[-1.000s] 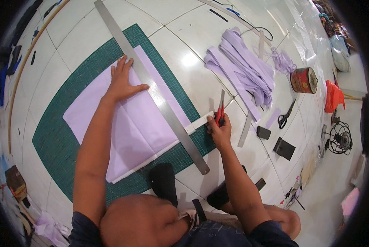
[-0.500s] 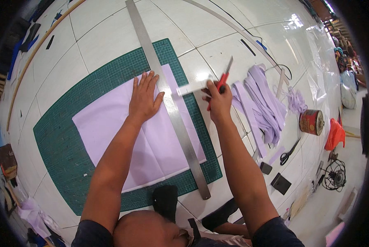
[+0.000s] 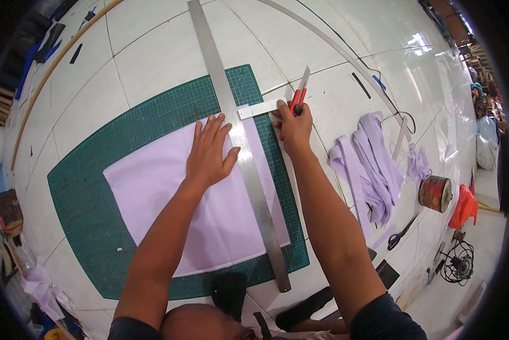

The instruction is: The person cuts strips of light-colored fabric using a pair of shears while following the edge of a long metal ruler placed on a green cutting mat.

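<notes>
A lavender cloth (image 3: 175,187) lies on the green gridded cutting mat (image 3: 84,198). Across the cloth's right side runs a long steel ruler (image 3: 248,181). My left hand (image 3: 210,153) is open, pressed flat on the cloth with its fingertips and thumb at the ruler's left edge. In my right hand (image 3: 295,124) are a red utility knife (image 3: 295,101), blade pointing up and away, and a short white strip (image 3: 259,109), pinched at its right end. The strip lies across the cloth's right margin, its left end at the ruler's right edge.
Folded lavender fabric strips (image 3: 373,164) lie to the right on the tiled floor. Past them are a round red tin (image 3: 434,193), black scissors (image 3: 403,233) and a red plastic bag (image 3: 464,205). A long wooden stick (image 3: 39,88) curves along the left.
My right hand has brought the white strip closer to the steel ruler, with the knife still in its grip. My left hand stays on the cloth. The whole view has shifted slightly.
</notes>
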`<state>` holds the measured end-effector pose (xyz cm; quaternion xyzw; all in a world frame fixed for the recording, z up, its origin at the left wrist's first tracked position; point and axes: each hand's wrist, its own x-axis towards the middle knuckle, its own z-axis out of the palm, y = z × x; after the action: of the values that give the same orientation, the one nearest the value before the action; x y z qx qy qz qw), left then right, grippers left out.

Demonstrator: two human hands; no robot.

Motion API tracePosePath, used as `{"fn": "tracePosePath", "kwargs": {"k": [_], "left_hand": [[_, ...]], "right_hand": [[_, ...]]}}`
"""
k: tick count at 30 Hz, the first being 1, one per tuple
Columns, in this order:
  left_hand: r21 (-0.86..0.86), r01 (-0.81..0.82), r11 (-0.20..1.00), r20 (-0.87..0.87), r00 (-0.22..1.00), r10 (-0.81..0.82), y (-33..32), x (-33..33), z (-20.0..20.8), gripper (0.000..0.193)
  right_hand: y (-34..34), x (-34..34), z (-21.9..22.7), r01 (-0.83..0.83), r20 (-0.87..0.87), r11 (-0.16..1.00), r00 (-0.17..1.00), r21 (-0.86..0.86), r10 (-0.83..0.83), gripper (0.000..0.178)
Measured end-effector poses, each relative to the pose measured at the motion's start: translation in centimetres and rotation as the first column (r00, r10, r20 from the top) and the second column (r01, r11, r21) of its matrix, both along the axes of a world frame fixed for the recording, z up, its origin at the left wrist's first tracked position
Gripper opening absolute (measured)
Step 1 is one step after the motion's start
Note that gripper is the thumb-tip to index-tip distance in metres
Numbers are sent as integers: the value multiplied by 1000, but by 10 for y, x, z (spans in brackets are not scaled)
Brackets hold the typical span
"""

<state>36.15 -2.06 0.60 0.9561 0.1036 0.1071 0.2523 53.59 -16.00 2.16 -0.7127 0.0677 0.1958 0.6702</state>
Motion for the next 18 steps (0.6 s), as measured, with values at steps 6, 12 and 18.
{"fn": "tracePosePath", "kwargs": {"k": [6,12,18], "left_hand": [[-28,2,1000,1,1000,-2,-1,2,2,55],[-8,1,1000,3,1000,-1,-1,2,-1,56],[-15,-5,1000,15,1000,5,-2,3,-1,55]], "right_hand": [[-2,1,0,5,31,1000,1000,11,-5,32],[-3,3,-3,-14,33,998,999,53,13,32],[-3,3,-5,-18,38,997,999,70,15,33]]}}
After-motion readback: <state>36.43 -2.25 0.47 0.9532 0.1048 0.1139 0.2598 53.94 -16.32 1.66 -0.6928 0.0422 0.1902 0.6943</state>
